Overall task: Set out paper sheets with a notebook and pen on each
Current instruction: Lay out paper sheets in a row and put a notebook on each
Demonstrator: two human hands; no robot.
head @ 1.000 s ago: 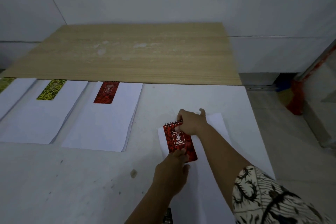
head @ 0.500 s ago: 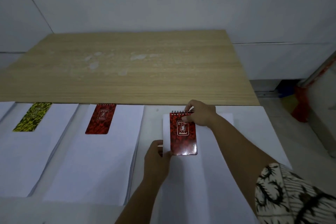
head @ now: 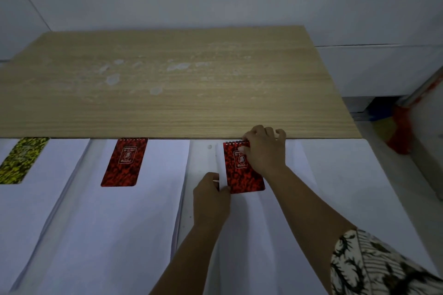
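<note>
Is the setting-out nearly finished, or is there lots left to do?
About halfway. Done: the yellow patterned notebook and the middle red spiral notebook each lie on a white paper sheet. In hand: the right hand and left hand are lining up another red spiral notebook on the right-most white sheet. Left: no pens are visible on any sheet.

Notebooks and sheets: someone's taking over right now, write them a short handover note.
Right hand pinches the top of the right red notebook; left hand grips its lower left corner and the sheet under it.
Done: yellow notebook and middle red notebook lie on their sheets against the wooden board.
Left: square up this notebook, add pens; none in view.
</note>
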